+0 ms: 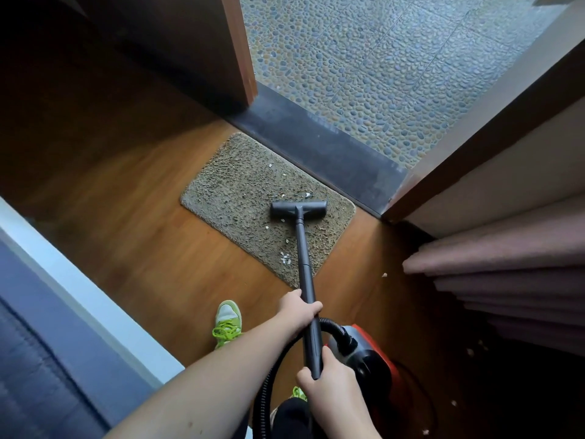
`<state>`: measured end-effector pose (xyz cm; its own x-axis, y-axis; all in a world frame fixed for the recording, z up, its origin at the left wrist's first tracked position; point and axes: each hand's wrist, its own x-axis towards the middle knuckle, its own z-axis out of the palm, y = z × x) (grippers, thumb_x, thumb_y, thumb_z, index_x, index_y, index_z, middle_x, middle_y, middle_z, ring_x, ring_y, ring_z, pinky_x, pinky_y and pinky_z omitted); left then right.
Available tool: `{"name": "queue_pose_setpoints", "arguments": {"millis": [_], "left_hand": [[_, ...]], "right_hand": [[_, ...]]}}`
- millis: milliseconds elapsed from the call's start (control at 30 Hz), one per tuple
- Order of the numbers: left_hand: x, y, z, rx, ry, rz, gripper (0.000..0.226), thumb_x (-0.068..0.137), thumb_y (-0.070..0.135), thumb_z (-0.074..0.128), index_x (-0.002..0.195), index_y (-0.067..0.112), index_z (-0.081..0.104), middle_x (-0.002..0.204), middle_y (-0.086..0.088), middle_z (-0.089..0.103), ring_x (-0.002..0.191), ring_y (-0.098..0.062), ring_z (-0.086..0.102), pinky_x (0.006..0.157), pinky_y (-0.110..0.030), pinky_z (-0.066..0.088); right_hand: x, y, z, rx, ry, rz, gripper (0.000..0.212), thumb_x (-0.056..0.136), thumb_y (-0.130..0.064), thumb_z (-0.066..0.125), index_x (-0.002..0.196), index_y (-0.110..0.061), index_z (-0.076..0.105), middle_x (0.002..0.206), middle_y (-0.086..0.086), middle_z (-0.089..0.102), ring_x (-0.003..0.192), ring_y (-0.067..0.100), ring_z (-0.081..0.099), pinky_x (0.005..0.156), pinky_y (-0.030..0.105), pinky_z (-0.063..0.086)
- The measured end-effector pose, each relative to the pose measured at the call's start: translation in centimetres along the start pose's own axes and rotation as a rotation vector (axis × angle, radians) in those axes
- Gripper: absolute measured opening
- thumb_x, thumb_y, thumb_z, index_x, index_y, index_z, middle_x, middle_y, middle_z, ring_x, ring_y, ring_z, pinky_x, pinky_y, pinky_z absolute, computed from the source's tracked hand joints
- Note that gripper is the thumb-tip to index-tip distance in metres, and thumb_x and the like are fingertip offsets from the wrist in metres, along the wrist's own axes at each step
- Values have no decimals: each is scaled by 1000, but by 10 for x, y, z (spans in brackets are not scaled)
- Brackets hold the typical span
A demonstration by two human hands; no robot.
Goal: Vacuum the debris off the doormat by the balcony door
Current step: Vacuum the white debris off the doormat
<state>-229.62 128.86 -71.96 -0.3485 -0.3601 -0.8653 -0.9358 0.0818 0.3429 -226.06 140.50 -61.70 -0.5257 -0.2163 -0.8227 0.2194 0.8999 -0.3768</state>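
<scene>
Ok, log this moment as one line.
left hand grips wand | right hand grips wand end | nozzle on doormat | white debris remains

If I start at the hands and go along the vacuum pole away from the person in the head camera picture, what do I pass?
Right hand → left hand → white scraps on the doormat → vacuum head → dark door sill → pebble balcony floor.

I count one doormat (240, 198), one vacuum wand (305, 274) with one floor nozzle (298, 208), one red canister (364, 353) and one hose (272, 384). Two hands are on the wand, my left hand (299, 308) and right hand (323, 375). Two green shoes (227, 323) show; the pale scraps (285, 258) are too small and scattered for me to count.
</scene>
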Motion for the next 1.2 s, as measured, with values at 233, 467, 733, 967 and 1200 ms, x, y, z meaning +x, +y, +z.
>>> {"name": "queue_pose_setpoints", "arguments": {"millis": [233, 467, 733, 967, 1200], "left_hand": [[-5, -16, 4, 71, -7, -11, 72, 85, 38, 63, 146, 9, 40, 145, -10, 49, 131, -26, 48, 105, -29, 39], [9, -22, -9, 146, -4, 51, 50, 80, 38, 64, 121, 10, 58, 122, -10, 65, 110, -28, 61, 94, -35, 50], [43, -14, -28, 151, 7, 145, 41, 80, 38, 67, 111, 12, 59, 110, -9, 65, 94, -26, 63, 78, -32, 55], [65, -17, -51, 103, -14, 200, 42, 81, 33, 69, 113, 8, 56, 109, -13, 63, 86, -27, 65, 58, -31, 56], [96, -22, -56, 58, -35, 231, 35, 80, 27, 69, 104, 3, 58, 101, -17, 67, 82, -31, 69, 60, -43, 61]], "right_hand": [[-12, 9, 13, 34, 2, -20, 25, 86, -36, 53, 106, -22, 48, 83, -2, 56, 81, 14, 54, 72, 19, 42], [-9, -4, 28, 38, 40, -1, 22, 84, -37, 54, 89, -18, 43, 84, 2, 61, 87, 20, 60, 78, 26, 46], [17, -24, 35, 57, 99, 12, 16, 80, -39, 53, 83, -23, 52, 75, -2, 62, 73, 15, 64, 69, 27, 50], [35, -46, 61, 155, 125, 30, 23, 70, -41, 49, 79, -20, 48, 75, 8, 66, 66, 29, 68, 64, 43, 60], [60, -52, 81, 136, 184, -13, 17, 78, -34, 50, 83, -18, 49, 84, 10, 67, 73, 30, 68, 67, 39, 59]]}}
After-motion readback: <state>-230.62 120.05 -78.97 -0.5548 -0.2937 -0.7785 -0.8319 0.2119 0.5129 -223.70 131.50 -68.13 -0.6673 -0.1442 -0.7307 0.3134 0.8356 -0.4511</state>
